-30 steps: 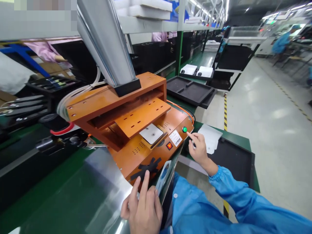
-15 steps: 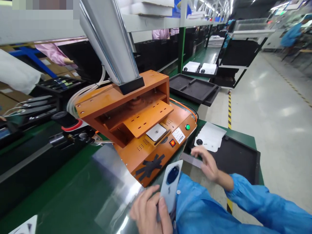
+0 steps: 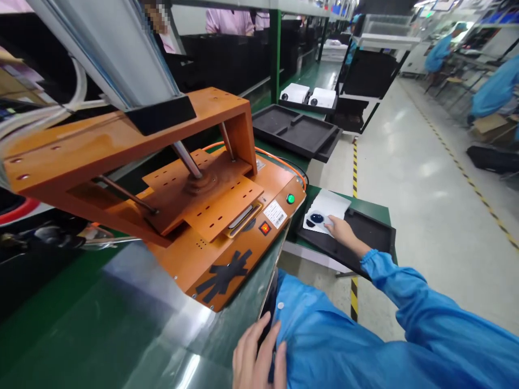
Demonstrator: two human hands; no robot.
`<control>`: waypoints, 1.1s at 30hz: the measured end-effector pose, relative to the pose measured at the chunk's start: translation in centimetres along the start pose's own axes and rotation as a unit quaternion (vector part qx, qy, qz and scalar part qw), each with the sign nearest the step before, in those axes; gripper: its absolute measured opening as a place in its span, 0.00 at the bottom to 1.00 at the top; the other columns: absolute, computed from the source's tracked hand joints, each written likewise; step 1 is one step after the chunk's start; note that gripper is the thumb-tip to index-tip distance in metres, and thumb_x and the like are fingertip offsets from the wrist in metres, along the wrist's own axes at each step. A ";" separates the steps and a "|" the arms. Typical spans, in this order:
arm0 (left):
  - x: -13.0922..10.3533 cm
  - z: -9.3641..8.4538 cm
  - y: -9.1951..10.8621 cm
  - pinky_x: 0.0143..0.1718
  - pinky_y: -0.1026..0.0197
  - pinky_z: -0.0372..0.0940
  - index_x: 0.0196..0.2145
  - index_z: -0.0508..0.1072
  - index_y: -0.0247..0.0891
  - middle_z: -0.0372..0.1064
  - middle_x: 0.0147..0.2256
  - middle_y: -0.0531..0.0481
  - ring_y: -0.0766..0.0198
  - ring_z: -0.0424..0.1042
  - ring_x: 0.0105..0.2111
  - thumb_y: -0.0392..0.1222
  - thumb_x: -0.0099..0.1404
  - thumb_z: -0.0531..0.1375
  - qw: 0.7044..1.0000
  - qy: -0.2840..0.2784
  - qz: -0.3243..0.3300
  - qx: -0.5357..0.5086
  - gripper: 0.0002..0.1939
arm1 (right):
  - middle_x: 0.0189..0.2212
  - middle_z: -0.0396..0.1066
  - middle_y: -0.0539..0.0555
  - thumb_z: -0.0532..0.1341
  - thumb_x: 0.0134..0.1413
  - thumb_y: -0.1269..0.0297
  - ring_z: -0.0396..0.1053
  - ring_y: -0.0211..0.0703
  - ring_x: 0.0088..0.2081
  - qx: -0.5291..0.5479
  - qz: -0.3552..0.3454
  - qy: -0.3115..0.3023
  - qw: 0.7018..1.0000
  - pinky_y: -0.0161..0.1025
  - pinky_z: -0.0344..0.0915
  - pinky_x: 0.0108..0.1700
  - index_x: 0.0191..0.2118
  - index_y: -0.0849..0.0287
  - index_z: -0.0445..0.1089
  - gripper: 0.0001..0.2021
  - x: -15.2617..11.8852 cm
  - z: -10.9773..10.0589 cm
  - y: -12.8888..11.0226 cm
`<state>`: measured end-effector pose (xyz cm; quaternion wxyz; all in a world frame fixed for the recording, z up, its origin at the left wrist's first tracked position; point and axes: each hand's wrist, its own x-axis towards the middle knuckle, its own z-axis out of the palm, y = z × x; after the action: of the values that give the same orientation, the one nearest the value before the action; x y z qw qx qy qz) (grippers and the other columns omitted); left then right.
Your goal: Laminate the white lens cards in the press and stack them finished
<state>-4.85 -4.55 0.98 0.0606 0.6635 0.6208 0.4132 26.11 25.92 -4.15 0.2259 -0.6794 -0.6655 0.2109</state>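
Note:
My right hand (image 3: 344, 233) reaches over the black tray (image 3: 375, 232) at the right, its fingers pinching a pale phone back cover (image 3: 320, 219) with a dark round camera ring. That cover lies over white sheets (image 3: 330, 201) in the tray; another dark camera area shows beside it. At the table's front edge, my left hand (image 3: 259, 356) has its fingers spread and holds nothing I can see. Ahead stands an orange press machine (image 3: 227, 216), its plate (image 3: 221, 208) lowered over a flat piece (image 3: 241, 216) in the fixture, which is mostly hidden.
A large metal cylinder (image 3: 109, 48) rises from the press. Its front has a green button (image 3: 291, 199), a lit red switch (image 3: 265, 228) and black tape (image 3: 225, 274). Beyond are black trays (image 3: 295, 129), one with white sheets. Co-workers in pink and blue sit farther off.
The phone back cover has gone from my left hand to my right, which has brought it over the tray. The press plate has come down. My view has shifted.

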 end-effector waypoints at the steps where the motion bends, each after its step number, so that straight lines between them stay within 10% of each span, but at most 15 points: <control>1: -0.5 -0.4 -0.1 0.52 0.53 0.67 0.52 0.76 0.45 0.74 0.52 0.45 0.56 0.73 0.51 0.35 0.70 0.60 1.000 0.013 0.003 0.006 0.15 | 0.34 0.78 0.60 0.66 0.53 0.62 0.75 0.53 0.40 -0.019 0.000 0.000 1.000 0.43 0.70 0.46 0.37 0.59 0.73 0.07 1.0 0.2 0.9; 12: -4.1 -7.4 -0.6 0.57 0.45 0.63 0.61 0.71 0.45 0.70 0.61 0.42 0.47 0.66 0.61 0.37 0.68 0.61 0.947 0.001 -0.169 0.274 0.24 | 0.35 0.73 0.66 0.62 0.61 0.49 0.72 0.62 0.45 -0.015 -0.214 0.054 0.975 0.60 0.62 0.47 0.40 0.58 0.76 0.16 4.4 5.3 3.3; 17: -7.8 -8.1 0.2 0.58 0.43 0.57 0.64 0.67 0.47 0.68 0.62 0.44 0.45 0.61 0.65 0.38 0.69 0.60 0.911 -0.058 -0.225 0.340 0.26 | 0.35 0.74 0.65 0.64 0.60 0.53 0.73 0.61 0.41 0.039 -0.431 0.200 0.879 0.59 0.62 0.39 0.52 0.50 0.76 0.17 1.6 6.9 1.3; 22: -8.1 -10.2 0.8 0.57 0.46 0.58 0.58 0.73 0.48 0.69 0.62 0.45 0.48 0.65 0.62 0.41 0.69 0.61 0.935 -0.022 -0.206 0.288 0.21 | 0.30 0.75 0.56 0.68 0.55 0.64 0.72 0.48 0.29 0.124 -0.607 0.069 0.782 0.51 0.67 0.32 0.51 0.39 0.74 0.18 -7.4 7.7 -8.3; 26: -4.4 -14.0 -4.9 0.56 0.47 0.62 0.49 0.78 0.47 0.74 0.55 0.45 0.52 0.70 0.55 0.44 0.72 0.57 0.919 0.084 -0.278 0.266 0.12 | 0.36 0.77 0.52 0.64 0.59 0.66 0.73 0.45 0.34 0.180 -0.718 -0.148 0.655 0.45 0.71 0.34 0.51 0.45 0.72 0.15 -14.4 7.6 -20.0; 33: 0.5 -15.3 -15.1 0.59 0.33 0.58 0.50 0.79 0.44 0.72 0.58 0.42 0.39 0.66 0.59 0.49 0.68 0.62 0.879 0.157 -0.359 0.270 0.16 | 0.40 0.72 0.57 0.52 0.67 0.73 0.71 0.44 0.42 0.308 -0.654 -0.238 0.649 0.40 0.72 0.42 0.52 0.56 0.70 0.14 -19.6 12.8 -35.0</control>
<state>-26.14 -7.35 2.23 -0.0747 0.3119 0.9055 0.2779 -10.27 7.07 5.79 0.3356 0.1145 -0.8649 0.3553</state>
